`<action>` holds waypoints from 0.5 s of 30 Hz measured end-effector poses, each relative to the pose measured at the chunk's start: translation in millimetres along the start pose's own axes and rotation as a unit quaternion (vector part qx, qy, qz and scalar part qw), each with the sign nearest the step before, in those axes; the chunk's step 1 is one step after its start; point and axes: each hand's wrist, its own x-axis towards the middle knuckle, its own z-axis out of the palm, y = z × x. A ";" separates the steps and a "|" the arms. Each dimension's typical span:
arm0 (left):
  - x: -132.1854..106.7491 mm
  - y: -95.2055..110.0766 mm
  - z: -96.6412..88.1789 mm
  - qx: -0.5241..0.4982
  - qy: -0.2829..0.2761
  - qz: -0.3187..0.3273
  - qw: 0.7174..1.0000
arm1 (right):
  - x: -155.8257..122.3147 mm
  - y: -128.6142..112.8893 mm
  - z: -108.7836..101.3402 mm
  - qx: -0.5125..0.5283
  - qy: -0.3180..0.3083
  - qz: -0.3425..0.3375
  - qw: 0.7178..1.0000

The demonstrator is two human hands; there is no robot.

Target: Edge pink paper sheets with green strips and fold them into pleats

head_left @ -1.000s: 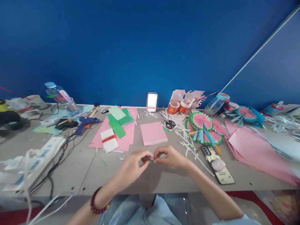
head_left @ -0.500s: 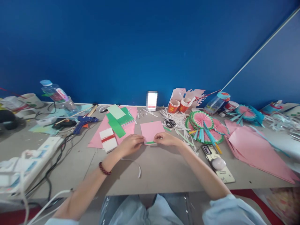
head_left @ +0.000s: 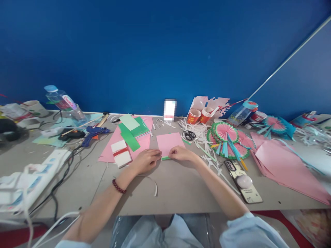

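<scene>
Both my hands rest on the grey table (head_left: 181,189) at the near edge of a pink paper sheet (head_left: 169,143). My left hand (head_left: 145,161) is closed, its fingertips pinched at the sheet's front left corner. My right hand (head_left: 181,154) is closed too, pinching a small green paper strip (head_left: 165,158) that lies along the sheet's front edge. A beaded bracelet (head_left: 118,186) is on my left wrist. A curled white paper strip (head_left: 152,182) lies on the table just below my left hand.
Green and pink sheets (head_left: 131,134) and a white pad (head_left: 121,154) lie to the left, beyond them a blue glue gun (head_left: 93,131), cables and a power strip (head_left: 38,172). Scissors (head_left: 189,135), paper cups (head_left: 199,116), pink paper fans (head_left: 226,137), a phone (head_left: 243,181) and large pink sheets (head_left: 287,165) lie right.
My hands went from pinching a small green piece near the table's front edge to reaching forward to the pink sheet's near edge, the green strip now lying along it.
</scene>
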 end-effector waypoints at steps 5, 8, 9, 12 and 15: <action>0.4 1.7 -1.4 -0.001 -0.002 -0.004 1.000 | -0.3 -2.6 1.9 -0.017 0.012 0.005 1.000; 0.2 1.7 -0.6 -0.003 0.001 -0.008 1.000 | 0.1 -2.8 3.1 -0.024 0.015 0.009 1.000; 0.1 1.5 -0.2 -0.003 0.003 -0.008 1.000 | 0.2 -2.9 3.3 -0.028 0.016 0.011 0.999; -0.6 1.0 0.8 -0.004 0.011 -0.007 1.000 | 0.6 -3.4 3.5 -0.037 0.015 0.017 0.999; -1.5 1.0 1.1 -0.005 0.019 0.000 1.000 | 1.1 -3.7 3.3 -0.034 0.013 0.019 0.999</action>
